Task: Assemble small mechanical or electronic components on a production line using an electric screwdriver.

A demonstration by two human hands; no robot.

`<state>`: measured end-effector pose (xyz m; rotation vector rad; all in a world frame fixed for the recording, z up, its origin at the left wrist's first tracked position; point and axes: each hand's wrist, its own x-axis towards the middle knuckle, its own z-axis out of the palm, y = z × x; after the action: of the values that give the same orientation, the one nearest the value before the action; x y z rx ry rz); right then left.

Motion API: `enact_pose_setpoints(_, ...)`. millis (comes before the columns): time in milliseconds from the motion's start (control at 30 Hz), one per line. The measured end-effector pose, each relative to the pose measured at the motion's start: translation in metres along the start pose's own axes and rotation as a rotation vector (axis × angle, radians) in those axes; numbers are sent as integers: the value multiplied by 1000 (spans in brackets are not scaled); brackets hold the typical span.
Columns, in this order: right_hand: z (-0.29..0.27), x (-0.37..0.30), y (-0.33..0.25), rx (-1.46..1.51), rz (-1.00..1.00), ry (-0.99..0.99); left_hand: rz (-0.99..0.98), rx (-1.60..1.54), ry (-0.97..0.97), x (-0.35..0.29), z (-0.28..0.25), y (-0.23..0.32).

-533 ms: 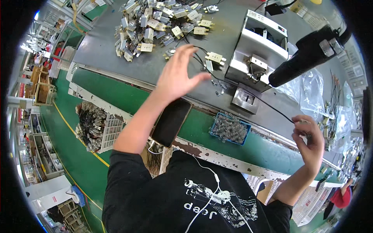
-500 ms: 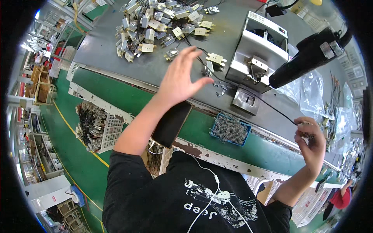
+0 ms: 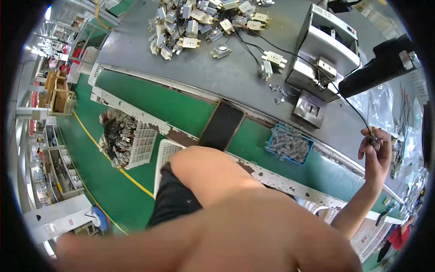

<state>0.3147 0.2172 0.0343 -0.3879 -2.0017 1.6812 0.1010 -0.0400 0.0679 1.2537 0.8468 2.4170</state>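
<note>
My right hand [image 3: 377, 152] is closed on one end of a black cable [image 3: 351, 106], where a small round dark metal piece shows between thumb and fingers. From there the cable runs left across a steel bench machine [image 3: 319, 59] toward a pile of metal and cream-coloured socket-like parts [image 3: 192, 27]. My left arm is bent up close, and the left hand [image 3: 272, 231] is a large blur along the lower edge; its fingers cannot be made out. A cream part [image 3: 274, 59] on a cable lies apart from the pile, beside small loose metal bits [image 3: 279, 93].
A blue tray [image 3: 270, 147] of springs sits by the bench edge, near a dark phone [image 3: 222, 125]. A steel block [image 3: 311, 109] stands before the machine. A thick black cylindrical device [image 3: 376, 75] reaches in at right. White crates [image 3: 144, 145] stand at lower left.
My left hand has come back from over the bench, up close to the view, and is smeared. The right hand still holds the cable end; the view has shifted, moving the bench rightward.
</note>
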Motion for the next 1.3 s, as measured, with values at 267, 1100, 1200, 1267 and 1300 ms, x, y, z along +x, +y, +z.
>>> enact_pose_setpoints(267, 18, 0, 6, 52, 28, 3, -36, -266, 56, -26, 42, -30)
enact_pose_setpoints(1100, 17, -3, 10, 124, 47, -19, -125, -1146, 233, -51, 85, -42)
enact_pose_setpoints(1200, 18, -2, 10, 128, 54, -24, -137, -1250, 253, -60, 95, -46)
enact_pose_setpoints(1267, 19, -2, 9, 133, 56, -23, -140, -1326, 267, -62, 102, -47)
enact_pose_setpoints(1300, 19, -2, 8, 140, 58, -21, -141, -1364, 273, -63, 104, -49)
